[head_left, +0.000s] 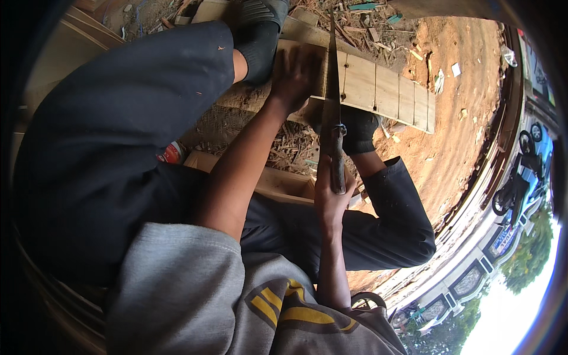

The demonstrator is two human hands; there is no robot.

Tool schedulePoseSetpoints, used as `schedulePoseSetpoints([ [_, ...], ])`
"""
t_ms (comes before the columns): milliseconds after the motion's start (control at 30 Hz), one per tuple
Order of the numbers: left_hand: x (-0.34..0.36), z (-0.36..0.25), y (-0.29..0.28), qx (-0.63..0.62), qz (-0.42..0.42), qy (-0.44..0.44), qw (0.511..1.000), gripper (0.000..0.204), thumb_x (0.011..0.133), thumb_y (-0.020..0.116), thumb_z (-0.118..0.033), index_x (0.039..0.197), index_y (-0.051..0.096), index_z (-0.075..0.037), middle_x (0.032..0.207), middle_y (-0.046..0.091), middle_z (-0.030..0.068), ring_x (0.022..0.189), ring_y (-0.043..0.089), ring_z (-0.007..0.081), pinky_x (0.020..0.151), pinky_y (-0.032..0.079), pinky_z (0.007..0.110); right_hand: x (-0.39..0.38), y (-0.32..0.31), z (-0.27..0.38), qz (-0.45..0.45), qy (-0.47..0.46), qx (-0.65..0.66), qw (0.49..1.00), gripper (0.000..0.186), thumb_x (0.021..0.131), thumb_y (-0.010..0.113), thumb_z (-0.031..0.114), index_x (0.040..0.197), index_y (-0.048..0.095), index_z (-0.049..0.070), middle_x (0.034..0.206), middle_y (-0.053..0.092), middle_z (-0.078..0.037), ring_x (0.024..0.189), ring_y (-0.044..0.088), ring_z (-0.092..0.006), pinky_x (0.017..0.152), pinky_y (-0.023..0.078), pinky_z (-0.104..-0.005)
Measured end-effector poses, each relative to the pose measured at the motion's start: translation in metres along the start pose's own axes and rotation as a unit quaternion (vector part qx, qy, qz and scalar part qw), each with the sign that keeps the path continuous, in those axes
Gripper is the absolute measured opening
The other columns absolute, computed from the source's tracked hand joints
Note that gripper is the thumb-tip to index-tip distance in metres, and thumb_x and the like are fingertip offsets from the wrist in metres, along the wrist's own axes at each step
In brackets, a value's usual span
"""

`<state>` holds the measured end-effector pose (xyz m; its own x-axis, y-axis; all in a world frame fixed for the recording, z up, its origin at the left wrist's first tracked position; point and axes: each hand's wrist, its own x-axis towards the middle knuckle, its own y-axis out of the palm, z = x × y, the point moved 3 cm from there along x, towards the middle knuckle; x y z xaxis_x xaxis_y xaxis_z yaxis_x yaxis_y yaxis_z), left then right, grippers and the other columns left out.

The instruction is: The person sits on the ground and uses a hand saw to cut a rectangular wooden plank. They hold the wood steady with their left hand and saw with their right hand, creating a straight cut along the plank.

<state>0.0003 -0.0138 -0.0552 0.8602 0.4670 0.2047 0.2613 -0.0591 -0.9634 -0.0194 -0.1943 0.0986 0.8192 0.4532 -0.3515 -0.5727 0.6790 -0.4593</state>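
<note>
My right hand [332, 192] is wrapped round the worn handle of a handsaw [333, 80]. Its long narrow blade points away from me and crosses a pale wooden board [358, 86]. Several dark lines run across the board right of the blade, with small dark holes or knots along them. My left hand [294, 77] lies on the board just left of the blade, fingers spread and slightly blurred. Beside it, my foot in a dark sock and sandal [260, 44] rests on the wood. My other dark-socked foot [360, 131] is below the board, close to the saw handle.
Wood chips and offcuts [355, 29] litter the ground beyond the board. A wooden box-like frame [284, 182] lies near my legs, with a red and white object [171, 154] to its left. Sandy ground [467, 77] stretches right, toward parked motorcycles [520, 183].
</note>
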Motion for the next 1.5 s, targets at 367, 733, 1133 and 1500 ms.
schedulePoseSetpoints([
  [367,-0.002,0.003,0.005,-0.021,-0.015,-0.025,0.999,0.067,0.076,0.061,-0.014,0.138,0.039,0.0,0.14,0.039,0.0234,0.13,0.035,0.0462,0.104,0.02,0.071,0.016,0.009,-0.002,0.017,0.015,0.031,0.999,0.022,0.093,0.057,0.012,0.075,0.056,-0.002,0.061,0.046,0.003,0.058,0.042,-0.0027,0.05,0.034,-0.0234],
  [733,0.008,-0.001,0.005,-0.031,0.072,-0.035,0.996,0.084,0.069,0.07,-0.018,0.142,0.034,0.001,0.143,0.036,0.0228,0.134,0.029,0.046,0.105,0.021,0.068,0.049,0.024,0.015,0.009,-0.012,0.024,1.0,0.028,0.093,0.057,0.015,0.07,0.051,-0.001,0.056,0.043,0.003,0.056,0.038,-0.0034,0.048,0.031,-0.0255],
  [1133,0.003,-0.01,0.017,0.002,0.049,-0.018,0.999,0.087,0.07,0.069,-0.024,0.144,0.031,0.001,0.146,0.033,0.0215,0.136,0.025,0.0474,0.106,0.02,0.068,0.051,0.02,0.016,-0.006,-0.008,0.021,1.0,0.026,0.092,0.057,0.014,0.072,0.053,-0.002,0.058,0.045,0.002,0.057,0.039,-0.0046,0.05,0.034,-0.027],
  [1500,-0.001,-0.006,0.011,0.037,0.047,-0.016,0.998,0.092,0.069,0.07,-0.023,0.146,0.025,0.0,0.148,0.029,0.0228,0.138,0.022,0.0449,0.109,0.017,0.066,0.061,0.018,0.013,0.001,-0.01,0.038,0.999,0.033,0.092,0.057,0.016,0.065,0.049,-0.001,0.056,0.043,0.002,0.057,0.035,-0.0042,0.049,0.032,-0.027],
])
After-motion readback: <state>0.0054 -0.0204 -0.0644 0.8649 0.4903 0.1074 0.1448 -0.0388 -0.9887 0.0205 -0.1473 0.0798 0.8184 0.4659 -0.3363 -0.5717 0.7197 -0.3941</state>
